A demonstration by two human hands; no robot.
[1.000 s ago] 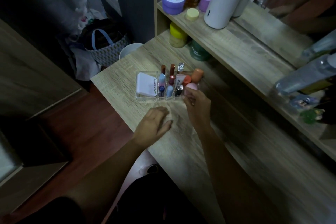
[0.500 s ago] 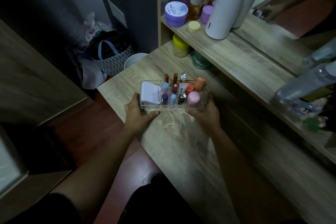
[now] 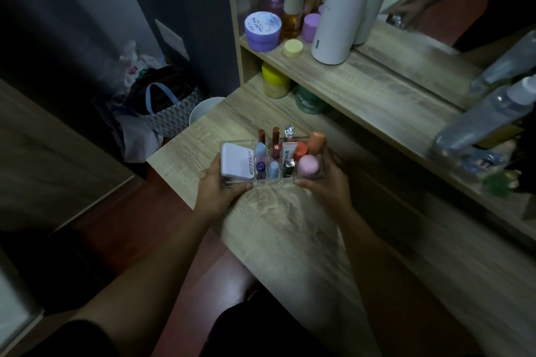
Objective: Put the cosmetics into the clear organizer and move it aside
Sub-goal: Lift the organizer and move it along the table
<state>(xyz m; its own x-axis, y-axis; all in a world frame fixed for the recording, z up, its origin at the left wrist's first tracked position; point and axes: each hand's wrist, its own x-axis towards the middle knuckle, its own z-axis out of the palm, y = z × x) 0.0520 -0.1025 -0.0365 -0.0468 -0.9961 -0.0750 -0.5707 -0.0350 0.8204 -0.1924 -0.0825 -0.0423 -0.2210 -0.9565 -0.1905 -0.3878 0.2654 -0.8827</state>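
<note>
Both hands (image 3: 272, 188) hide the clear organizer's (image 3: 269, 180) near corners.

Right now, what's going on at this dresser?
A person is holding a clear organizer with both hands on the wooden tabletop. The left hand grips its left end, beside the white compact, and the right hand grips its right end, near the pink-capped jar. Lipsticks and tubes already stand in its compartments, so the cosmetics look packed. The organizer has not been set aside yet.
</note>
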